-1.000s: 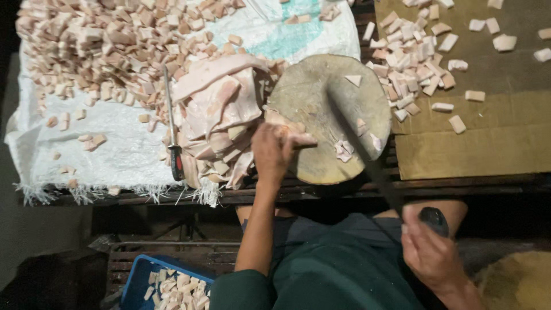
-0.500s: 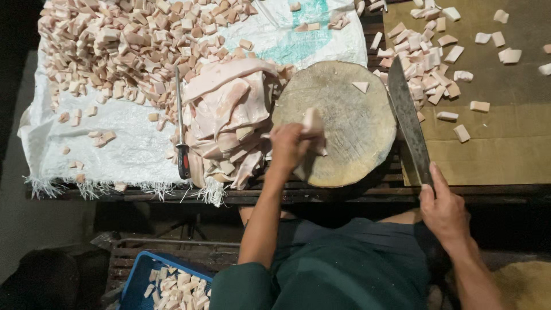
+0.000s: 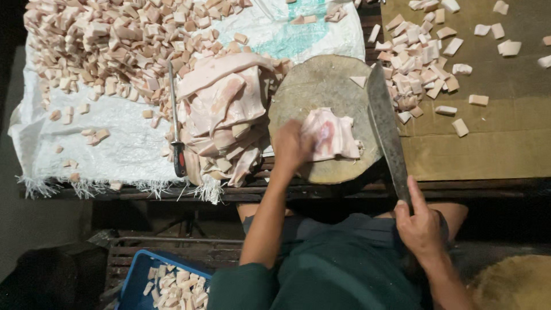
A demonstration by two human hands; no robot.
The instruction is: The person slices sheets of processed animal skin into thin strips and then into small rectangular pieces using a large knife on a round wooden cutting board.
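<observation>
Fatty pink slab (image 3: 332,135) on round wooden block (image 3: 313,86); hands: left (image 3: 291,144) pressing, right (image 3: 422,224) gripping cleaver (image 3: 385,123).

A rough meat-cutting workplace is being shown, centred on a round wooden chopping block (image 3: 324,117). Left of the block, slabs of pork fat (image 3: 224,115) and cut cubes (image 3: 109,46) are being heaped on a white woven sack (image 3: 115,149); right of it, more pieces are being spread on cardboard (image 3: 488,143).

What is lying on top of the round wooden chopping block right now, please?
A pale slab of meat lies on the chopping block, pressed by the left hand. A small cut piece sits near its far edge. Wood beneath the slab is hidden.
</observation>
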